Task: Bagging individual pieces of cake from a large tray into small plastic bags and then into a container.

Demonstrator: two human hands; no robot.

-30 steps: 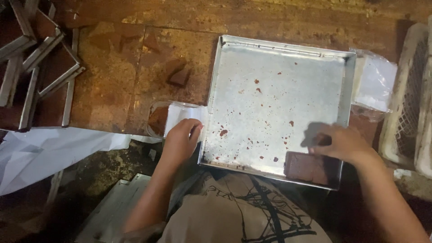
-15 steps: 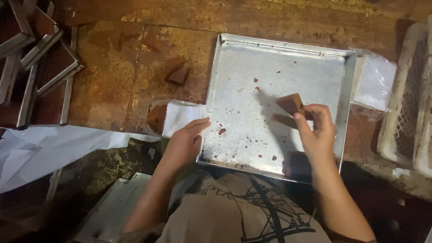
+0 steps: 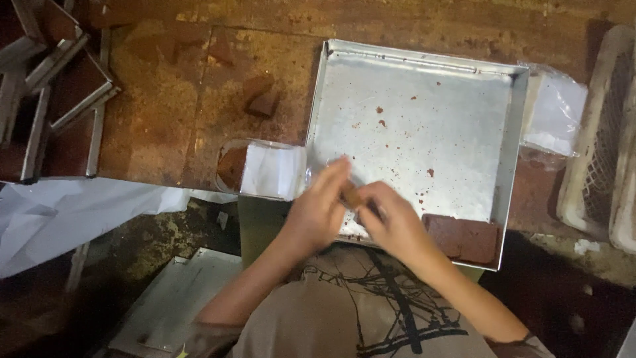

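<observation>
A square metal tray (image 3: pixel 510 119) lies on the stained brown table, speckled with brown crumbs. A dark brown slab (image 3: pixel 464 237) sits in its near right corner. My left hand (image 3: pixel 318 212) and my right hand (image 3: pixel 391 222) meet over the tray's near edge, both closed around a small brown block (image 3: pixel 351 195) that is mostly hidden between the fingers. Just left of my left hand lies a stack of clear plastic wrappers (image 3: pixel 268 169).
A loose brown chunk (image 3: pixel 262 103) rests on the table (image 3: pixel 165 99) left of the tray. Metal frames (image 3: pixel 46 93) with brown filling are piled at far left. A white crate (image 3: pixel 603 152) and a plastic bag (image 3: pixel 553 116) stand right. White sheeting (image 3: pixel 66 212) hangs below the table edge.
My right hand carried the brown block from the tray's right side toward me. My left hand left the tray's edge and joined it, so both now hold the block.
</observation>
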